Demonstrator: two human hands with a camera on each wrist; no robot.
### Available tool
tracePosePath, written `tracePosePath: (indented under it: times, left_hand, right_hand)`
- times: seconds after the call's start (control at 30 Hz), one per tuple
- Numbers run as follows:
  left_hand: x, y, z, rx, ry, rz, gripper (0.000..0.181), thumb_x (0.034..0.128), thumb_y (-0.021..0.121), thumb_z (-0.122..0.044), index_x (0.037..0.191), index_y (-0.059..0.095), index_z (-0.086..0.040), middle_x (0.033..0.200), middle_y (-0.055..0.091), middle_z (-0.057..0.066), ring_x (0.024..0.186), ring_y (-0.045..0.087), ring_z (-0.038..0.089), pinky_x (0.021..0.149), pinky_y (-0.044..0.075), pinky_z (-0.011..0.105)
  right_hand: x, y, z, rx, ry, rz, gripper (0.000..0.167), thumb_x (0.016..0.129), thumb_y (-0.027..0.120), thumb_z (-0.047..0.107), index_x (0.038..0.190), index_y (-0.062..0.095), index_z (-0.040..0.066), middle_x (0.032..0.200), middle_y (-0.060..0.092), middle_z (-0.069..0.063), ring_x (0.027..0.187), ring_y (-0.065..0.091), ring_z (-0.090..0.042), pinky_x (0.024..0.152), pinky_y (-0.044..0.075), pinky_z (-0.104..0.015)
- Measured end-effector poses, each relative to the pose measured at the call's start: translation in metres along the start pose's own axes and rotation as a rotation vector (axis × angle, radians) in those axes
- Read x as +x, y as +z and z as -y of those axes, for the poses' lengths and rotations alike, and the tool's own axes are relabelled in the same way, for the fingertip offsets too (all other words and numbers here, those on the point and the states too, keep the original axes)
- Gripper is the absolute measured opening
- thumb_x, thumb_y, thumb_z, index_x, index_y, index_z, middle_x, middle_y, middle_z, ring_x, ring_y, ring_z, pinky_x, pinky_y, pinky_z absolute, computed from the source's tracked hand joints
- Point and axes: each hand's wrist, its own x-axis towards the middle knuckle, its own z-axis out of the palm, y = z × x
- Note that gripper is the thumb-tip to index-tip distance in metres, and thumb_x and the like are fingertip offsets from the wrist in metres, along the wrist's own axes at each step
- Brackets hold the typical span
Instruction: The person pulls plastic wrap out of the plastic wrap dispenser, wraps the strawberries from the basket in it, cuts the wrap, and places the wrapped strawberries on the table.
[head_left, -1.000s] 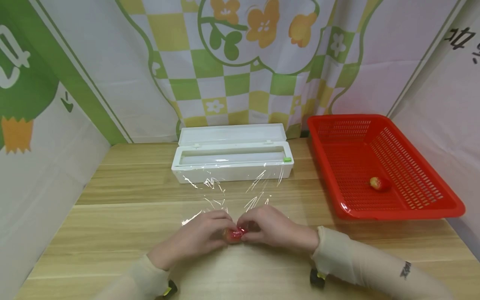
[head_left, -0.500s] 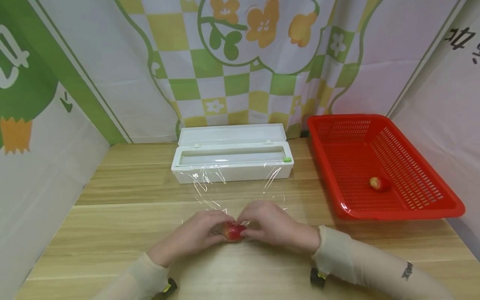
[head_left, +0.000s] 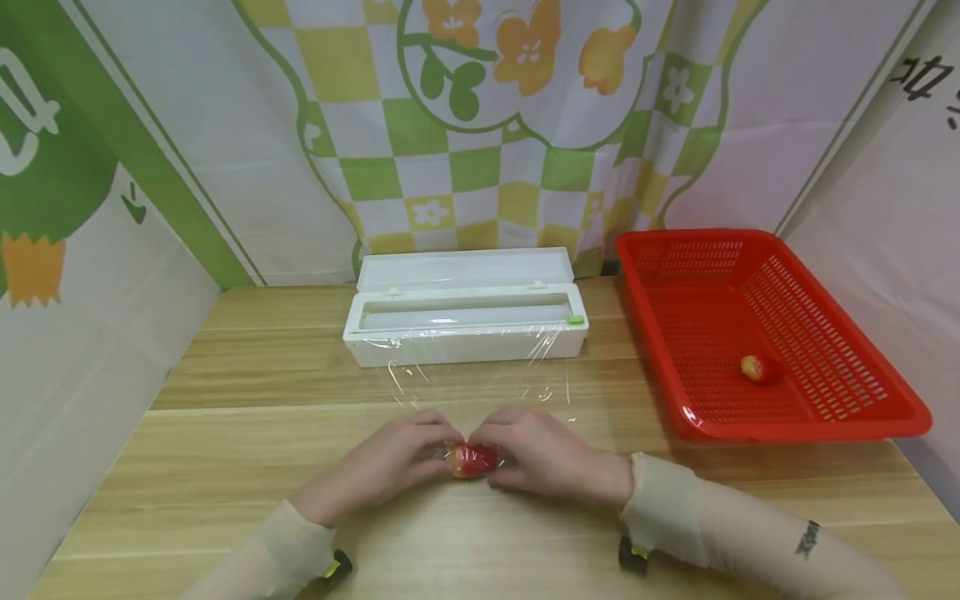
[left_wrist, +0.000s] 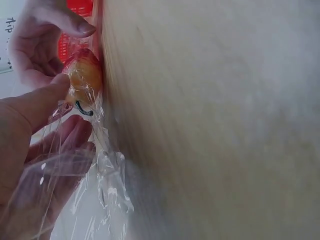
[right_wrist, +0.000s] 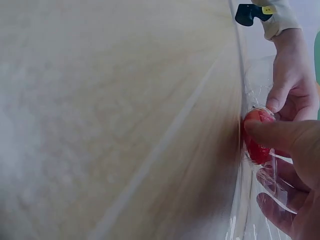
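Observation:
A small red-and-yellow fruit [head_left: 472, 461] with a dark curved stem lies on the table between both hands, wrapped in clear cling film [left_wrist: 107, 175]. At the fruit's yellow stem end, my left hand [head_left: 393, 458] holds it, its thumb touching the film-covered side in the left wrist view. My right hand [head_left: 543, 454] holds the red end, with the thumb [right_wrist: 275, 134] across the fruit in the right wrist view and the fingers curled behind in film. The film runs back to a white dispenser box [head_left: 465, 346], whose lid is up and roll shows.
A red plastic basket [head_left: 682, 392] stands at the right with another red-and-yellow fruit [head_left: 759, 368] inside. A green slider [head_left: 575, 320] sits at the box's right edge. A patterned cloth [head_left: 465, 167] hangs behind the wooden table [head_left: 247, 367].
The fruit has turned between my fingers and shifted slightly away from me, showing more of its red side. Creases in the film near the box have lessened. Box and basket stay put.

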Motion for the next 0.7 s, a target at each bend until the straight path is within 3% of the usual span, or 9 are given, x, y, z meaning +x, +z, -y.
tracePosePath:
  times: [0.17,0.4,0.5,0.7]
  left_hand:
    - [-0.001,-0.002,-0.001,0.038,0.011,-0.014,0.040,0.0857,0.076,-0.033,0.121,0.068,-0.017,0.112,0.067,-0.007,0.099,0.063,0.009,0.090,0.056,0.030]
    - [0.000,-0.003,-0.002,0.064,0.048,-0.010,0.053,0.0695,0.088,-0.028,0.118,0.067,-0.022,0.110,0.063,-0.009,0.100,0.061,0.007,0.091,0.056,0.030]
    - [0.000,-0.002,0.000,0.084,0.064,-0.010,0.051,0.0708,0.087,-0.019,0.117,0.068,-0.022,0.107,0.065,-0.010,0.100,0.062,0.008,0.091,0.056,0.031]
    - [0.001,-0.002,0.005,0.096,0.088,-0.007,0.039,0.0825,0.078,-0.011,0.120,0.069,-0.018,0.107,0.069,-0.008,0.100,0.064,0.008,0.091,0.056,0.031]
  right_hand:
    - [0.002,0.003,-0.002,0.009,0.016,-0.014,0.033,0.082,0.080,0.026,0.113,0.070,0.021,0.102,0.072,0.009,0.092,0.064,-0.004,0.087,0.054,-0.023]
    - [0.006,0.000,-0.008,0.102,0.075,0.041,0.025,0.084,0.078,0.025,0.107,0.069,0.021,0.097,0.072,0.012,0.086,0.064,-0.002,0.080,0.053,-0.018]
    - [0.007,-0.002,-0.011,0.154,0.101,0.076,0.023,0.085,0.077,0.025,0.106,0.069,0.022,0.098,0.073,0.013,0.087,0.065,0.000,0.081,0.055,-0.017]
    - [0.008,-0.005,-0.019,0.225,0.136,0.102,0.022,0.086,0.076,0.027,0.107,0.072,0.023,0.103,0.073,0.013,0.093,0.066,-0.001,0.088,0.055,-0.023]
